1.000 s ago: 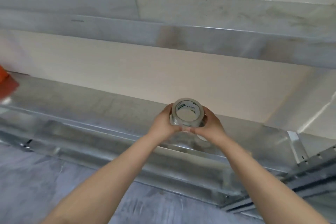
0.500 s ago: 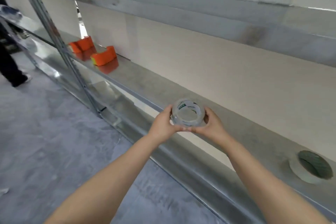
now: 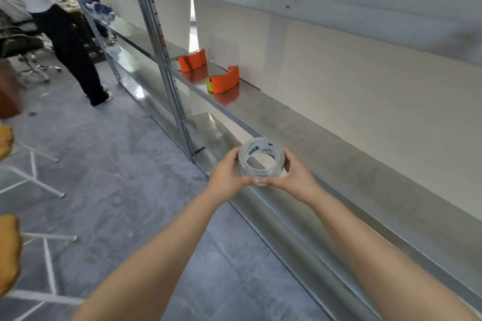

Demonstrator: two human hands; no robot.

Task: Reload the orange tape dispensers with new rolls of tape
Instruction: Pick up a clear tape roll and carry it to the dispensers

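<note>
While both hands cradle the roll of clear tape [image 3: 261, 159] in front of the shelf's front edge, the left hand [image 3: 226, 174] and right hand [image 3: 297, 177] each curl their fingers [image 3: 287, 161] around its rim, thumbs meeting underneath, so the grip is closed on the roll and nothing else. Judging by the task, the step is carrying it to a dispenser; keeping the core hole facing up and finding the free tape end on the way should make loading easier. Further along the metal shelf [image 3: 326, 143] sits one orange dispenser [image 3: 224, 82] near the back edge, and a second orange dispenser [image 3: 192, 60] beyond it beside the upright post [image 3: 167, 65]. Another person [image 3: 65, 41] stands on the floor farther off, well clear of the path.
</note>
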